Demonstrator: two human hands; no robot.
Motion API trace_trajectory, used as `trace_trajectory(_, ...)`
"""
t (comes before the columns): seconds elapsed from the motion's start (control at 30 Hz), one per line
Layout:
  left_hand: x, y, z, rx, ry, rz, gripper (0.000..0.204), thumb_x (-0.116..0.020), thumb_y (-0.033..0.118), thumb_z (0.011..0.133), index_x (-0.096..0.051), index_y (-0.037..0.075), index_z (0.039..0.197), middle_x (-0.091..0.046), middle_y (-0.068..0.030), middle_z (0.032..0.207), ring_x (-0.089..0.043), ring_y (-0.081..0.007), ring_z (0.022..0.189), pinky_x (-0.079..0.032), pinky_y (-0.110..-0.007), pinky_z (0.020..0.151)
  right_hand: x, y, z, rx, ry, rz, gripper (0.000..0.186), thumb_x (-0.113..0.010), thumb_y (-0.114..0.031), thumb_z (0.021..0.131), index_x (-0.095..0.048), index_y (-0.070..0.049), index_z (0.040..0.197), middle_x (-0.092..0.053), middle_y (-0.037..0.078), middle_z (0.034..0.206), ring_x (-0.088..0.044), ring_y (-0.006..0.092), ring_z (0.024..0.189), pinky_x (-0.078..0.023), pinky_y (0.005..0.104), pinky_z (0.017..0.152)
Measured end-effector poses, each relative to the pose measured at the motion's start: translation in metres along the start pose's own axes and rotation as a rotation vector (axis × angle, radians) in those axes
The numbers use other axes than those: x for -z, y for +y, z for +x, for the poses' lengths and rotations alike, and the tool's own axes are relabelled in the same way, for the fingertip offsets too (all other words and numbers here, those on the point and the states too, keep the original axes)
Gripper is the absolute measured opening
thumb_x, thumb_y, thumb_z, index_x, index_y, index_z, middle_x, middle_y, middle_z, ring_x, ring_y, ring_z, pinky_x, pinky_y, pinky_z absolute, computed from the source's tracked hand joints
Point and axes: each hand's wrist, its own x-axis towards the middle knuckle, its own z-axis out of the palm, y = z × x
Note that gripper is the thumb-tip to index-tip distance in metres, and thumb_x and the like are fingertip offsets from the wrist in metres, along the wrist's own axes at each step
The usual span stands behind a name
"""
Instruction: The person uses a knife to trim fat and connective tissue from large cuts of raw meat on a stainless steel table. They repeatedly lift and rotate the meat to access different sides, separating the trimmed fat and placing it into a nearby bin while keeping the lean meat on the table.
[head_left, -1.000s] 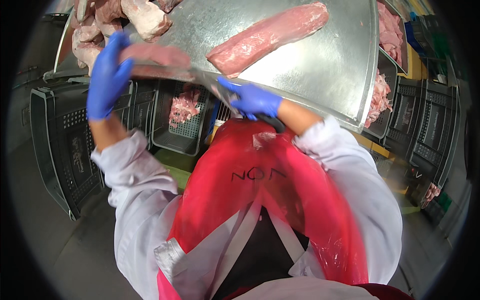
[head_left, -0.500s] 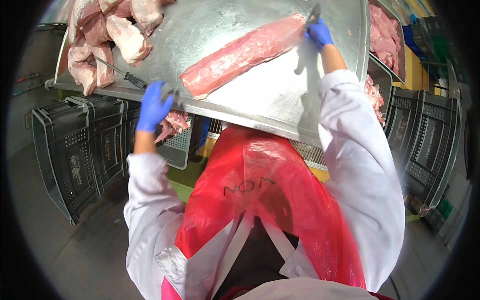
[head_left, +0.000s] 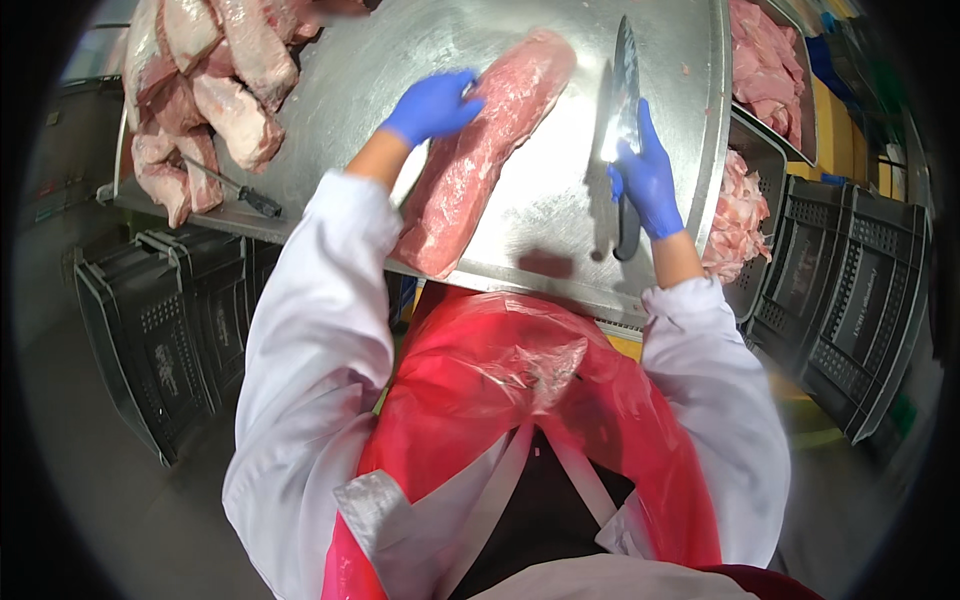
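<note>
A long pink pork loin [head_left: 470,165] lies slantwise on the metal table [head_left: 545,225], its near end close to the front edge. My left hand [head_left: 435,108], in a blue glove, has its fingers curled against the loin's left side near the far end. To the right of the meat, my blue-gloved right hand [head_left: 648,185] is closed round a knife. The knife's [head_left: 627,85] long blade points away from me, and the end of its black handle shows below my fingers. A gap separates blade and loin.
Large pale meat pieces [head_left: 235,110] are heaped at the table's far left. A thin tool with a black handle [head_left: 260,201] lies beside them. At right stand a tray of meat [head_left: 765,70] and a crate with trimmings [head_left: 735,215]. Dark crates [head_left: 165,340] flank the table.
My left hand has moved from the table's front edge up to the loin. The loin has turned to a steeper slant. My right hand has come nearer with the knife.
</note>
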Motion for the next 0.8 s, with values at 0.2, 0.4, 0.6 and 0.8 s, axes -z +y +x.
trace_trajectory(0.2,-0.047,-0.004,0.187,0.033,-0.005,-0.129,0.040,-0.067,0.042,0.090,-0.067,0.005,0.106,-0.070,-0.0145,0.085,-0.067,-0.0286,0.079,-0.053,-0.040,0.076,-0.033,0.011,0.029,-0.060,0.202,-0.023,0.078,-0.053,-0.002,0.095,-0.015,-0.015,0.162,-0.059,0.006,0.082,-0.055,0.0114,0.058,-0.049,0.0267,0.051)
trace_trajectory(0.4,-0.044,-0.040,0.208,-0.154,-0.033,-0.359,0.023,-0.066,0.024,0.091,-0.067,0.001,0.085,-0.064,-0.0086,0.072,-0.059,-0.0145,0.069,-0.049,-0.031,0.069,-0.066,0.020,0.100,-0.034,0.153,-0.021,0.078,-0.051,-0.008,0.097,-0.011,-0.021,0.162,-0.063,0.010,0.080,-0.059,0.0146,0.057,-0.052,0.0311,0.048)
trace_trajectory(0.6,-0.047,-0.036,0.221,-0.179,-0.109,-0.270,0.020,-0.064,0.021,0.090,-0.068,0.001,0.089,-0.068,-0.0124,0.078,-0.065,-0.0221,0.072,-0.051,-0.035,0.071,-0.089,0.022,0.177,-0.113,-0.029,-0.132,0.077,-0.052,-0.012,0.095,-0.014,-0.019,0.162,-0.068,0.015,0.087,-0.066,0.0191,0.066,-0.055,0.0320,0.063)
trace_trajectory(0.8,-0.031,-0.044,0.216,-0.216,-0.072,-0.276,0.020,-0.064,0.021,0.092,-0.068,0.002,0.094,-0.066,-0.0082,0.077,-0.062,-0.0192,0.072,-0.050,-0.033,0.070,-0.104,0.005,0.103,-0.133,-0.129,-0.257,0.080,-0.054,-0.013,0.092,-0.014,-0.014,0.162,-0.070,0.020,0.093,-0.069,0.0211,0.073,-0.056,0.0346,0.076)
